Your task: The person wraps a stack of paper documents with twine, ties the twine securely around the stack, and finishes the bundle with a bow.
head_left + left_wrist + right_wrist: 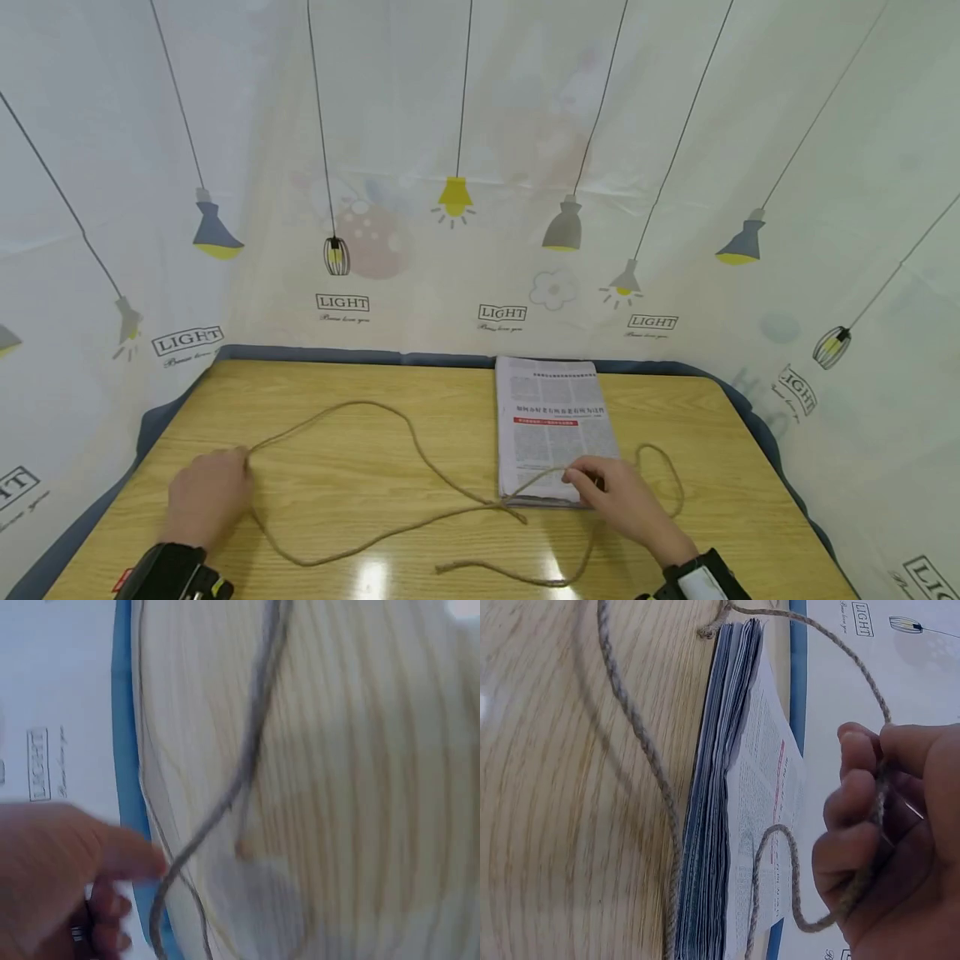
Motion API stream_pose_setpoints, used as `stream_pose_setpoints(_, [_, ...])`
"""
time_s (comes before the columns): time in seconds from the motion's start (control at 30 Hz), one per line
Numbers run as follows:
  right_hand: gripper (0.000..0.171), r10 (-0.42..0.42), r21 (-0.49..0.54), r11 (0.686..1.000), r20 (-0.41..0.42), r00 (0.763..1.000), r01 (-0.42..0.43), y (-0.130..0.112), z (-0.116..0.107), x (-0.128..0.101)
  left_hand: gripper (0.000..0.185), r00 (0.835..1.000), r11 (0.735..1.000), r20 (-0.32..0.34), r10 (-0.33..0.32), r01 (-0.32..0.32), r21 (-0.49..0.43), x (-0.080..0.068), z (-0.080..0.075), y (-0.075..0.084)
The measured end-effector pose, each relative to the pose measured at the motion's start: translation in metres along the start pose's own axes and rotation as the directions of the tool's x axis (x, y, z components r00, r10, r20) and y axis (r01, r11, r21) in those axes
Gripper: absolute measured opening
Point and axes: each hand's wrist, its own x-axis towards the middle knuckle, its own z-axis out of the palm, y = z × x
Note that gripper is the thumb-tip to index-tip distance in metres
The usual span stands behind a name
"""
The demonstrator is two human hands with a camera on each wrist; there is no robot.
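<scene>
A person is looping jute twine (pixel 420 454) around a newspaper stack (pixel 551 433) on the tabletop (pixel 360 500). Right hand (pixel 626 500) fingers are pinching twine over the stack; left hand (pixel 206 496) fingers are gripping it well apart. Next probably calls for drawing the twine snug.

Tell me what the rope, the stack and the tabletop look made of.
Rope: coarse twisted natural fibre, probably jute; tan, fuzzy strands. Stack: thin printed paper, likely newspapers; many sheet edges show. Tabletop: light wood grain, perhaps laminate; glossy glare.
</scene>
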Motion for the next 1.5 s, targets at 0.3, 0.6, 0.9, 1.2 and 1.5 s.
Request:
stream_pose_setpoints(0.3, [0.028, -0.052, 0.130, 0.991, 0.250, 0.967, 0.020, 0.006, 0.010, -0.005, 0.018, 0.797, 0.779, 0.213, 0.564, -0.429, -0.458, -0.005, 0.027, 0.068])
stream_pose_setpoints(0.6, [0.015, -0.015, 0.041, 0.999, 0.352, 0.936, 0.001, 0.022, 0.016, -0.019, 0.020, 0.677, 0.688, 0.245, 0.694, -0.525, -0.501, -0.016, 0.042, 0.100])
stream_pose_setpoints(0.9, [0.016, 0.018, -0.152, 0.988, 0.326, 0.945, 0.034, 0.045, -0.004, -0.040, 0.011, 0.664, 0.676, 0.249, 0.705, -0.524, -0.518, -0.018, 0.045, 0.100])
stream_pose_setpoints(1.2, [0.028, 0.232, -0.445, 0.886, 0.177, 0.957, -0.132, 0.071, -0.043, -0.057, 0.013, 0.666, 0.676, 0.253, 0.702, -0.510, -0.532, -0.021, 0.045, 0.097])
stream_pose_setpoints(1.5, [0.030, 0.266, -0.637, 0.742, -0.009, 0.964, -0.210, 0.089, -0.061, -0.056, 0.008, 0.696, 0.695, 0.242, 0.676, -0.493, -0.523, -0.020, 0.046, 0.099])
